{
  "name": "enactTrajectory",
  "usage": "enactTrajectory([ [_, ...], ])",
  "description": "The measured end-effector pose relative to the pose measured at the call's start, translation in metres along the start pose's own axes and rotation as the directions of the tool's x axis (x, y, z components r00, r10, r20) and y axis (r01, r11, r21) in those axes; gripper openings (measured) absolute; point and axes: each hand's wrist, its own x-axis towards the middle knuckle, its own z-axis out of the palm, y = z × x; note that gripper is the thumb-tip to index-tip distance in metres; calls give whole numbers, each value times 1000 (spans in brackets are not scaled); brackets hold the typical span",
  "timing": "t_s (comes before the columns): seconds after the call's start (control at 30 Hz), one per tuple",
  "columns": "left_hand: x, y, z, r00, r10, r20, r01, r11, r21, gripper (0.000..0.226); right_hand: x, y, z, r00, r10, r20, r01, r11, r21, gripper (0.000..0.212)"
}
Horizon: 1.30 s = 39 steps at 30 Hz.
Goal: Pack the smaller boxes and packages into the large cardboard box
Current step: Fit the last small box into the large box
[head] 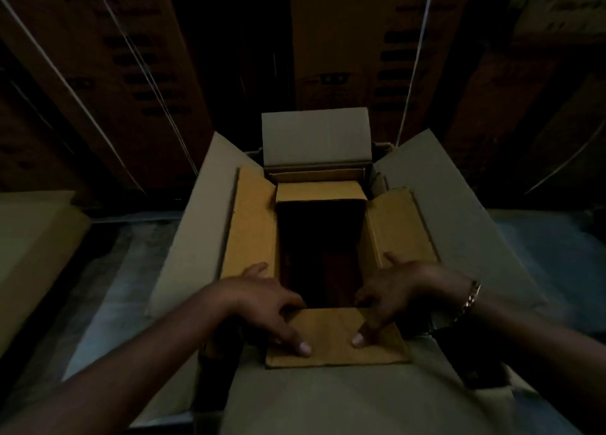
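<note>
- A large cardboard box [183, 238] is standing open on the floor in a dim storeroom, its four pale outer flaps splaying outward.
- A smaller brown box [252, 225] is sitting inside it, its own flaps folded out to the left, right, far and near sides around a dark open interior whose contents cannot be made out.
- The person's left hand [262, 300] is lying spread across the near-left corner of the smaller box, its fingertips [304, 347] pressing on the near flap [331, 333].
- The right hand [390, 290] is lying spread over the near-right corner, one finger pointing down onto the same flap; a chain bracelet [470, 298] is showing on that wrist.
- Tall printed cartons [341, 41], bound with white strapping, are standing stacked behind the box.
</note>
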Motion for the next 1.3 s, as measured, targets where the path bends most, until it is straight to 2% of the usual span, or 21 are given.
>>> enactTrajectory([
  [0.1,-3,10,16,998,-7,-66,7,1000,-13,96,12,5,19,998,14,-60,-16,999,-32,114],
  [0.23,-1,4,12,999,-4,-54,2,999,-32,99,17,12,23,991,-32,-128,39,998,51,111],
  [0.3,7,-3,5,996,-16,-82,15,1000,-23,98,23,15,17,968,-2,-251,34,992,123,104],
  [0.37,22,-7,-7,971,-65,-232,52,997,-60,85,34,16,3,876,68,-477,32,980,198,94],
  [0.43,43,-9,-20,909,-122,-400,107,992,-61,79,50,19,-13,781,118,-614,-10,984,176,86],
  [0.53,76,-17,-38,862,-194,-469,235,972,29,87,73,29,-40,769,209,-604,-167,978,125,86],
  [0.63,99,-33,-58,797,-249,-551,314,949,25,103,89,44,-64,656,298,-694,-256,952,167,89],
  [0.7,110,-45,-73,738,-270,-619,340,940,-4,113,96,56,-77,595,315,-739,-260,946,193,100],
  [0.8,121,-62,-91,690,-270,-672,364,931,0,125,99,75,-91,600,315,-736,-284,943,172,124],
  [0.87,127,-75,-100,672,-275,-687,382,924,4,127,101,86,-99,619,318,-718,-317,938,141,131],
  [1.03,146,-88,-99,679,-276,-680,421,905,53,119,113,101,-105,658,313,-685,-364,928,75,124],
  [1.2,147,-89,-97,684,-278,-675,422,905,54,124,109,98,-105,678,286,-677,-354,934,40,127],
  [1.3,139,-86,-95,702,-254,-666,405,911,80,123,91,88,-96,722,251,-644,-325,946,3,134],
])
